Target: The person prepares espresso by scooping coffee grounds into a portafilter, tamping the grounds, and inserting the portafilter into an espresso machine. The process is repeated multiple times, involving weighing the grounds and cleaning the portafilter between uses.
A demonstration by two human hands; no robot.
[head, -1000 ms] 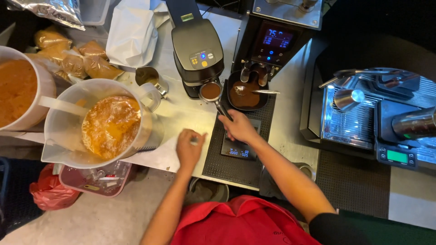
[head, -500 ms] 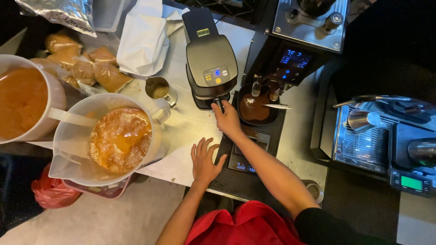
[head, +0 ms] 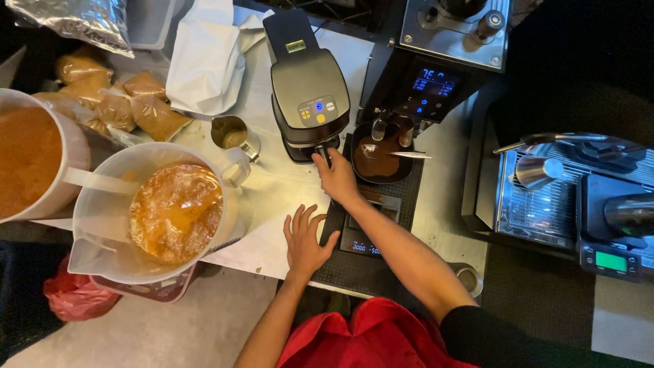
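white counter [head: 272, 197] at a coffee station: the right hand [head: 337, 178] grips a portafilter handle [head: 322, 155] set under the grey tamping machine [head: 310, 95], fingers closed around it. just beside, the left hand [head: 304, 240] lies flat and spread on the counter's edge, holding nothing. a dish of ground coffee [head: 380, 158] sits under the grinder [head: 436, 68]; a clear pitcher of brown liquid [head: 170, 211] stands left.

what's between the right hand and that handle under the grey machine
Nothing visible: the right hand is already on the dark handle below the grey machine. The left hand lies flat on the counter, apart.
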